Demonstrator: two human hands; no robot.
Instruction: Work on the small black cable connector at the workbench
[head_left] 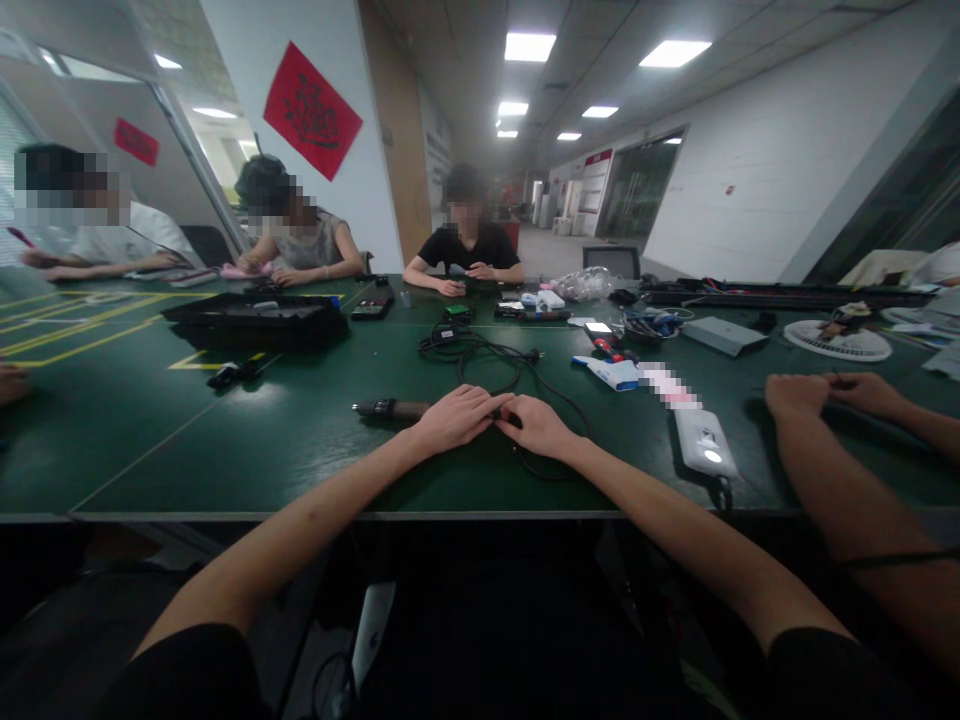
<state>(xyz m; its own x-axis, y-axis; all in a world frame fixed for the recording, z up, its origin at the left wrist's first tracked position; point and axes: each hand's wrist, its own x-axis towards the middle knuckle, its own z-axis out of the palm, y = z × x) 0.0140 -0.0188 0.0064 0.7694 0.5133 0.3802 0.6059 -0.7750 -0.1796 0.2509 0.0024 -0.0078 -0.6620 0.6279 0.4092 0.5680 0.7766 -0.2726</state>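
A dark electric screwdriver (391,409) lies across the green table in front of me, its metal tip pointing left. My left hand (459,415) is closed over the rear part of its body, which the fingers largely hide. My right hand (541,428) meets the left one at the tool's back end. Its fingers are pinched on the black cable there, and the exact joint between cable and tool is hidden. Beyond my hands, a black cord (480,345) with a plug (534,356) lies in loose loops.
A black tray (255,318) stands left. To the right are a blue-white packet (611,373), a white power bank-like device (705,440), a grey box (724,336) and a white round grille (836,340). A co-worker's hands (799,393) are close on the right; several people sit opposite.
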